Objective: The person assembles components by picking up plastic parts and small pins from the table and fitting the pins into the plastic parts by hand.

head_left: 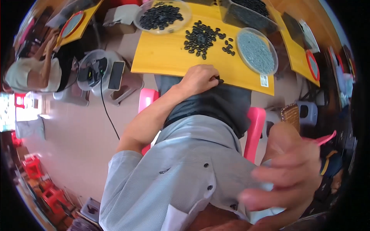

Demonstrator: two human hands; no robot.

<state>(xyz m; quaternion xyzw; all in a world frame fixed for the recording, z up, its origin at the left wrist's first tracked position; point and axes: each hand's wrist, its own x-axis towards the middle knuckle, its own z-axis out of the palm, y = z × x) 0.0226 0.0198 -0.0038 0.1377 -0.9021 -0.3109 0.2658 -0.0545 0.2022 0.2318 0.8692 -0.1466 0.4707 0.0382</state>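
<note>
My left hand rests at the near edge of the yellow table, fingers curled in. A small black piece shows at its thumb and fingertip; it looks like the pieces on the table. Beyond that hand lies a loose pile of small black oval pieces, with several strays at its right. A round clear tray of small grey-blue pieces sits to the right. My right hand is raised close to the camera at the lower right, blurred, its fingers apart with nothing seen in them.
At the table's far left stands a round clear tray of black pieces; a clear bin is at the far right. A grey stool bears a phone and a cable. Another person works at the left. I sit on a pink chair.
</note>
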